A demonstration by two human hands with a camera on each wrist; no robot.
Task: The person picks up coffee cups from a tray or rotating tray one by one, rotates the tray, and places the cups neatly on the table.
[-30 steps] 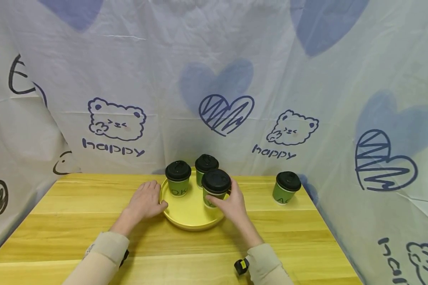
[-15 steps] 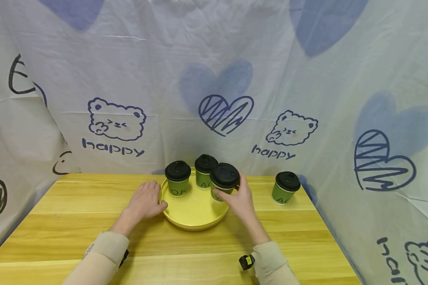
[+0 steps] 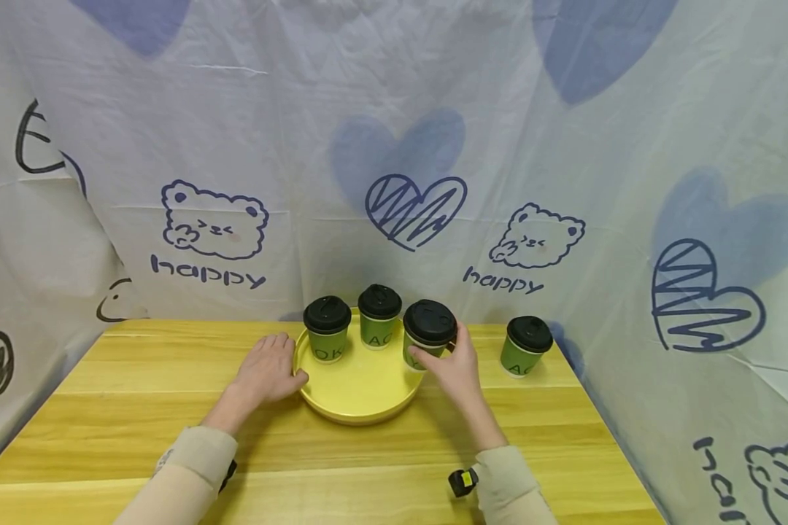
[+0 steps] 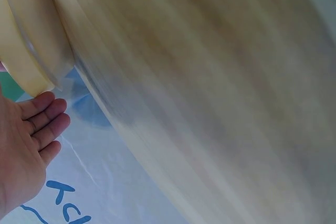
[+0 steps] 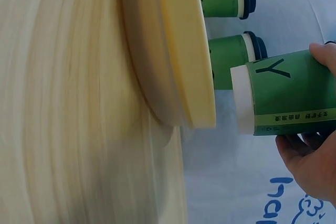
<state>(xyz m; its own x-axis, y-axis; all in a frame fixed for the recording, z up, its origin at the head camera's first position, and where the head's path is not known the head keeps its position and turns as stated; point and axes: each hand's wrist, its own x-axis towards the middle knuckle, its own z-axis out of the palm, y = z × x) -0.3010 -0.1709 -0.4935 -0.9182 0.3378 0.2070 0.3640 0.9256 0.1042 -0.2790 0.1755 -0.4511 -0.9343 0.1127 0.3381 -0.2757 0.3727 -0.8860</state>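
Note:
My right hand [image 3: 458, 368] grips a green paper coffee cup [image 5: 289, 95] with a black lid [image 3: 430, 321], thumb on the near side and fingers behind. The right wrist view shows this cup's white base raised above the rim of the round yellow tray [image 5: 194, 66]; in the head view it is over the tray's right edge. Two similar cups stand upright on the tray, a left cup [image 3: 328, 343] and a back cup [image 3: 376, 329]. At the tray's left rim, my left hand [image 3: 269, 370] rests with its fingers extended, fingertips against the tray in the left wrist view.
Another lidded green cup [image 3: 525, 357] stands on the wooden table [image 3: 341, 467] to the right of the tray. A white cloth [image 3: 302, 146] with printed hearts and bears hangs behind the table and along both sides.
My right hand has moved the cup rightward, from over the tray's middle right to its right edge, uncovering the back cup. The left hand and tray stay in place.

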